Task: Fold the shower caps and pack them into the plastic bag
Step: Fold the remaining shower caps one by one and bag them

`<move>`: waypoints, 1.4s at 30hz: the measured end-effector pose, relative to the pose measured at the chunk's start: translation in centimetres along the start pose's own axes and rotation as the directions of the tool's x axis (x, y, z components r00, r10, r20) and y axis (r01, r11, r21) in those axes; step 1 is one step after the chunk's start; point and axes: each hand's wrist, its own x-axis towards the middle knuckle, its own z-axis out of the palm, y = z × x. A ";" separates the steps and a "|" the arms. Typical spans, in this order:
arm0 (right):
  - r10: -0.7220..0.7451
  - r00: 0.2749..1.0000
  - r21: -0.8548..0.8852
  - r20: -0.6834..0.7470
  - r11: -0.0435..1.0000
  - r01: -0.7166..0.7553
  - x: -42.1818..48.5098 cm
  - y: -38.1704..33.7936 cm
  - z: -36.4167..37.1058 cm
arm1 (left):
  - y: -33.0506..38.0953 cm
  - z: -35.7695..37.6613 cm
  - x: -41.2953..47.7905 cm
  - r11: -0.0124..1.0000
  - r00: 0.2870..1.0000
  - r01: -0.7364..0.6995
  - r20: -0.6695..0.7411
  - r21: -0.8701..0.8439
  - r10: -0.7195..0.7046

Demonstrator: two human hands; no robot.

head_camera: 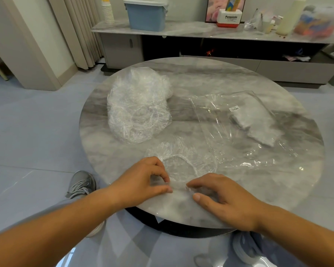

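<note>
One clear shower cap [181,162] lies flat near the front edge of the round marble table [201,78]. My left hand [143,182] pinches its near edge between thumb and fingers. My right hand [220,195] pinches the same edge just to the right. A crumpled pile of clear shower caps [137,106] sits at the left of the table. The clear plastic bag [235,128] lies flat on the right, with folded caps [258,124] inside it and a small barcode label on top.
Behind the table runs a low marble-topped cabinet [181,29] with a blue bin [147,14], a stack of paper cups [107,12] and a red-and-white box [228,17]. Curtains hang at the back left. My grey shoe [81,184] rests on the tiled floor by the table.
</note>
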 end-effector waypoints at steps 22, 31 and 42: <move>0.286 0.938 0.138 -0.199 0.955 -0.262 7.8 -1.3 -0.6 | -0.1 -1.7 2.9 0.935 0.936 0.281 -0.154 -0.219 -0.317; 0.323 0.943 0.118 -0.084 0.943 -0.312 6.1 -1.3 0.7 | -0.3 -1.4 1.1 0.950 0.942 0.298 -0.129 -0.093 -0.308; 0.388 0.908 0.021 -0.156 0.921 -0.389 6.7 -1.3 1.0 | -0.6 -1.3 2.3 0.937 0.915 0.321 -0.299 0.136 -0.270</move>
